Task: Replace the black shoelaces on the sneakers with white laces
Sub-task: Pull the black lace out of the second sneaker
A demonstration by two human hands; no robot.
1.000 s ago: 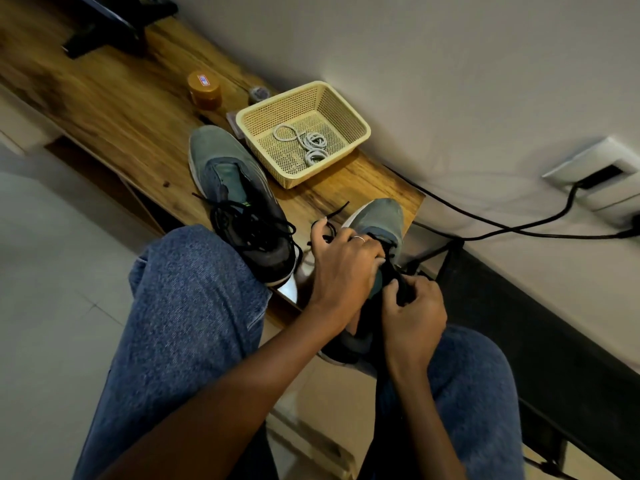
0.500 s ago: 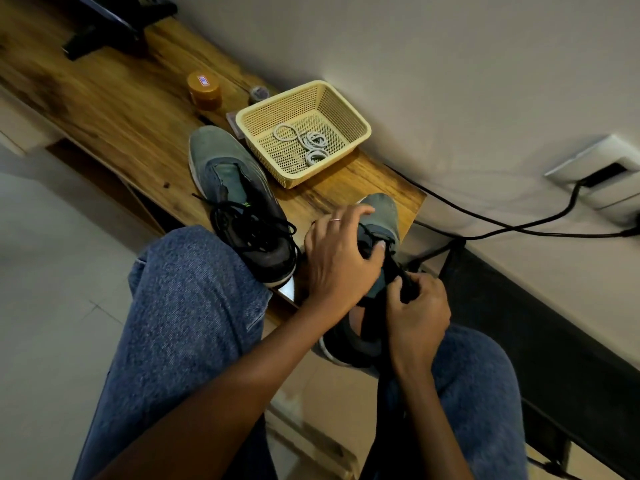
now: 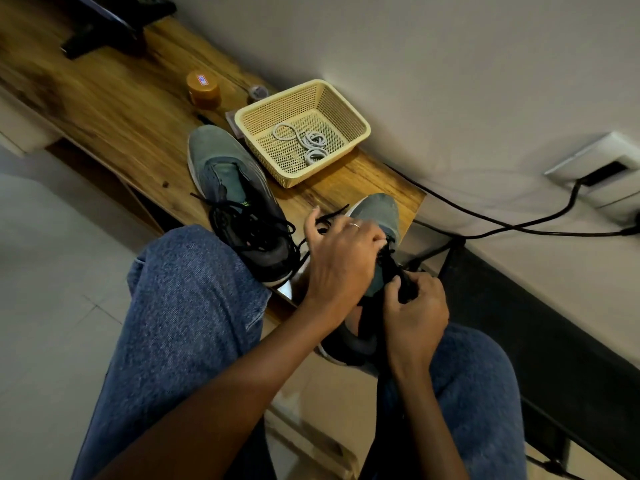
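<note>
Two grey-green sneakers lie on the wooden table (image 3: 121,109). The left sneaker (image 3: 225,174) carries loosened black laces (image 3: 252,226) over its tongue. The right sneaker (image 3: 379,211) hangs off the table's end, its heel near my lap. My left hand (image 3: 341,258) covers its middle, fingers curled, with a black lace end (image 3: 334,213) sticking out above the knuckles. My right hand (image 3: 415,313) pinches a bunch of black lace (image 3: 403,282) at the shoe's tongue. Coiled white laces (image 3: 311,143) lie in the cream basket (image 3: 346,109).
An orange-lidded jar (image 3: 203,90) and a small round tin (image 3: 258,93) stand behind the basket. A black stand (image 3: 104,32) sits at the table's far end. A black cable (image 3: 502,223) runs along the wall to a socket (image 3: 602,171). My jeans-clad knees flank the shoe.
My left hand spread its fingers over the shoe half a second ago and has curled back, with the lace end showing above it again. My right hand stays at the tongue.
</note>
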